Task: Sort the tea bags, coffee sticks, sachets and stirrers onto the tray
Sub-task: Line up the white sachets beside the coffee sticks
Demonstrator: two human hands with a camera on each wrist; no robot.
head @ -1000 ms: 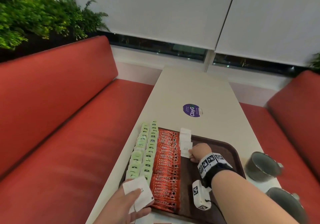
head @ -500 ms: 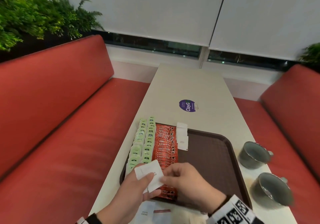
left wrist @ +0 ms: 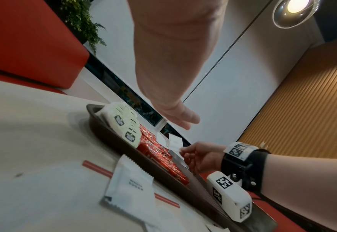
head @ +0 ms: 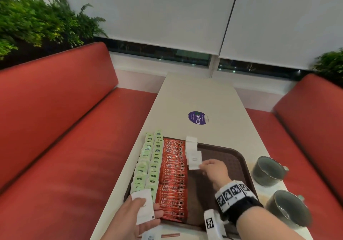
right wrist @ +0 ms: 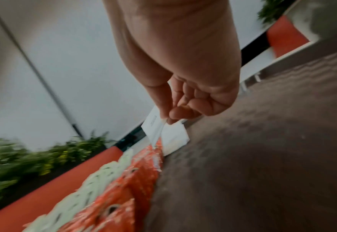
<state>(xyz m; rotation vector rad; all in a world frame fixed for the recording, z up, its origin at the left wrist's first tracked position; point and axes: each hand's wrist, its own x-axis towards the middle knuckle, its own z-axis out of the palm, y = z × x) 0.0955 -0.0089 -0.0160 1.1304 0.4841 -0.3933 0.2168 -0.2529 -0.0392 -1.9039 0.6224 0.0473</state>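
Brown tray [head: 239, 158] sits on the desk [head: 213, 98], green tea bags [head: 148, 161] leftmost, red coffee sticks [head: 172, 176] beside them. The right hand [head: 215, 171] pinches a white sachet [head: 194, 162] at the near end of the sachet row; the left hand [head: 133, 219] grips spare sachets [head: 143, 208].

Left wrist: another sugar sachet [left wrist: 131, 185] lies over a red stirrer [left wrist: 98, 168] on the desk.

Right wrist: thumb and fingers [right wrist: 180, 113] curl on the sachet's edge.

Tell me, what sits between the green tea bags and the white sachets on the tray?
A row of red coffee sticks lies between the tea bags and the sachets, seen best in the head view.
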